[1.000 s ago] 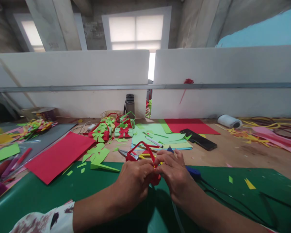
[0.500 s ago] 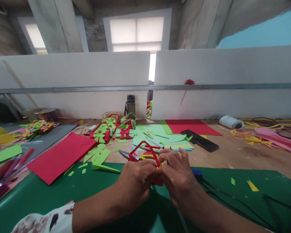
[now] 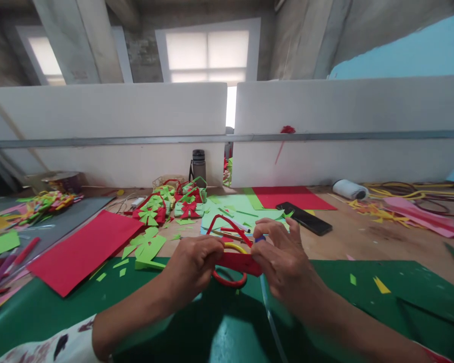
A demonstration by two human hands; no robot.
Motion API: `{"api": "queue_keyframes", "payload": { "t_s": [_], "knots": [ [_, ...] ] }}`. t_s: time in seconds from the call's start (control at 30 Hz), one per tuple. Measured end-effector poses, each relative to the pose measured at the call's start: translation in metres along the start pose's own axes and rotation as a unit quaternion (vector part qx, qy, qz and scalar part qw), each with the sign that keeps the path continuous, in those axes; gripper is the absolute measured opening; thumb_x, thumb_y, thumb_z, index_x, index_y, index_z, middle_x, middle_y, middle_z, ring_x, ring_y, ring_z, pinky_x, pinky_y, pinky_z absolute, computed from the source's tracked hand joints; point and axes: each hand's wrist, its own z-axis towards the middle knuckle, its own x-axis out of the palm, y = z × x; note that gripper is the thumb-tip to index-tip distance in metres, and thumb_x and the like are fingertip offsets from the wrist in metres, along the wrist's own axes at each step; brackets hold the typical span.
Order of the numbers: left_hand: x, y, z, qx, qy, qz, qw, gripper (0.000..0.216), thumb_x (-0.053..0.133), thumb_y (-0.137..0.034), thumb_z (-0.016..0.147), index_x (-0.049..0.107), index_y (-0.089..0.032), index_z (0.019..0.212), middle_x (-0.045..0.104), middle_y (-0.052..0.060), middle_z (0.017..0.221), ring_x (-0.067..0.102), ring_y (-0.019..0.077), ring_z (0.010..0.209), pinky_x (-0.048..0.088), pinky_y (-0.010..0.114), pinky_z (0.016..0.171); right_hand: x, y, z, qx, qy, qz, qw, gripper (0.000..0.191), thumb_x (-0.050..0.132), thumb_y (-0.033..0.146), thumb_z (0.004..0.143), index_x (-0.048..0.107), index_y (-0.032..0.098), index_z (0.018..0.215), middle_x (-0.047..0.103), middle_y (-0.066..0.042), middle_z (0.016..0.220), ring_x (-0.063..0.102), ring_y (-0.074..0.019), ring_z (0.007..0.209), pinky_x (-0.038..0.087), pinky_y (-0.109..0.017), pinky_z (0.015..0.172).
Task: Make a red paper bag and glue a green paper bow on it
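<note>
Both hands hold a small red paper basket (image 3: 239,263) with a thin looped handle, above the green mat. My left hand (image 3: 196,263) is closed, pinching the basket's left end. On its right end the thumb and fingers of my right hand (image 3: 283,259) are closed. A small blue piece (image 3: 260,238) shows at the right fingertips; what it belongs to is hidden. Scissors lie just behind and below the basket, with a red loop (image 3: 230,283) and yellow on the grips. A pale clear strip (image 3: 269,312) runs down below the right hand.
Finished-looking red and green paper baskets (image 3: 188,209) stand ahead. Green cut-outs (image 3: 148,245) and a red sheet (image 3: 87,252) lie left; pale green sheets (image 3: 230,204), a black phone (image 3: 306,219) and a white roll (image 3: 350,190) lie farther right. A dark bottle (image 3: 199,164) stands behind.
My hands have moved apart along the basket, so its red side now shows between them. The scissors' red loop has come into view. The whole view has shifted slightly.
</note>
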Motion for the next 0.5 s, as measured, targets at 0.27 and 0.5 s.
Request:
{"api": "queue_keyframes", "payload": {
  "t_s": [0.27, 0.5],
  "knots": [
    [0.013, -0.004, -0.005, -0.007, -0.006, 0.042, 0.999, 0.018, 0.046, -0.007, 0.083, 0.061, -0.016, 0.076, 0.064, 0.004, 0.073, 0.059, 0.0129, 0.066, 0.046, 0.021, 0.063, 0.009, 0.001, -0.005, -0.007, -0.013, -0.04, 0.999, 0.019, 0.046, 0.014, 0.089, 0.063, 0.018, 0.081, 0.063, -0.009, 0.097, 0.052, -0.0285, 0.11, 0.017, -0.057, 0.098],
    [0.029, -0.016, -0.013, 0.053, -0.036, 0.113, 0.992, 0.023, 0.044, -0.007, 0.083, 0.064, -0.018, 0.084, 0.056, 0.005, 0.083, 0.052, 0.0121, 0.065, 0.04, 0.021, 0.055, 0.016, 0.018, -0.014, -0.029, 0.001, 0.009, 1.0, 0.029, 0.038, 0.009, 0.09, 0.063, 0.018, 0.078, 0.064, -0.011, 0.104, 0.046, -0.0305, 0.119, 0.015, -0.059, 0.098]
  ]
}}
